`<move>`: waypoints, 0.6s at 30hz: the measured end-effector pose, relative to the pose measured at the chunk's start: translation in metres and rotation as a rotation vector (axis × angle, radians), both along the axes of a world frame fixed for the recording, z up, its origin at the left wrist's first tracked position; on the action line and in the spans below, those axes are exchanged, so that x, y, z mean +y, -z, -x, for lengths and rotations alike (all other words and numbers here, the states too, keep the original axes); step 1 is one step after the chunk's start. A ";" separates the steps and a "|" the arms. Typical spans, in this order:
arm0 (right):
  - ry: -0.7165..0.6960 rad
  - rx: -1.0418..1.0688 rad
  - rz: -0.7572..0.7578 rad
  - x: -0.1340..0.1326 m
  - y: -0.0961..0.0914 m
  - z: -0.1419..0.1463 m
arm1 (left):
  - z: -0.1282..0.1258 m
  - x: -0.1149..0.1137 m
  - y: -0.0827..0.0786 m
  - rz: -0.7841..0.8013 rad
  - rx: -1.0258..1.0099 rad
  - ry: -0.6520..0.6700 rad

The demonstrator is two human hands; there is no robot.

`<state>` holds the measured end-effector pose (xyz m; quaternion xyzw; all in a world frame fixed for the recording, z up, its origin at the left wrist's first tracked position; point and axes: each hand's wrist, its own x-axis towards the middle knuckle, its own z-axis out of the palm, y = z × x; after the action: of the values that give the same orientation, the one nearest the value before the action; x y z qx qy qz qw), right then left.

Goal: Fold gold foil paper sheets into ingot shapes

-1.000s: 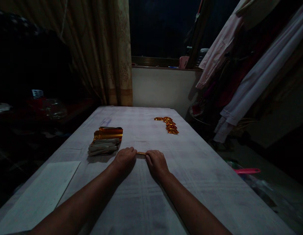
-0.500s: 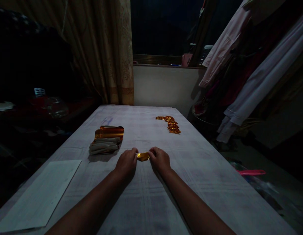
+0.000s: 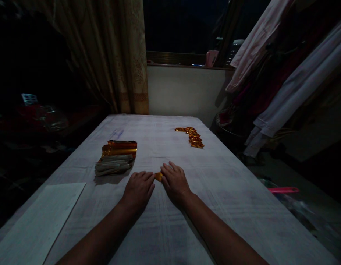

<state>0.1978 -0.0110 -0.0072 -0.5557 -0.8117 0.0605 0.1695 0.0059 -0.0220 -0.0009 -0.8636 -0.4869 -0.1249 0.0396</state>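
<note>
A small folded piece of gold foil paper lies low over the tablecloth between my two hands. My left hand grips its left end, thumb and fingertips close together. At the opposite end, the fingers of my right hand cover the paper and press on it. Only the middle of the gold piece shows; both its ends are hidden under fingers. To the left lies a stack of foil paper sheets, greyish in front with shiny gold sheets behind. Farther off on the right, several folded gold pieces form a bent row.
A white plaid cloth covers the table. A white sheet or board rests at its left front. Behind the table are a curtain and a sill with a pink cup. Clothes hang at the right.
My fingers have shifted inward and flattened over the gold foil paper, so less of it shows. My right hand has moved slightly left. The whole view has tilted a little.
</note>
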 end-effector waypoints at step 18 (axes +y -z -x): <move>0.036 -0.158 0.162 -0.008 -0.002 -0.027 | 0.001 -0.003 0.006 -0.071 0.018 0.039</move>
<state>0.2247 -0.0189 -0.0056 -0.5851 -0.8048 0.0789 0.0607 0.0050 -0.0245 -0.0065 -0.8720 -0.4650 -0.1350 0.0722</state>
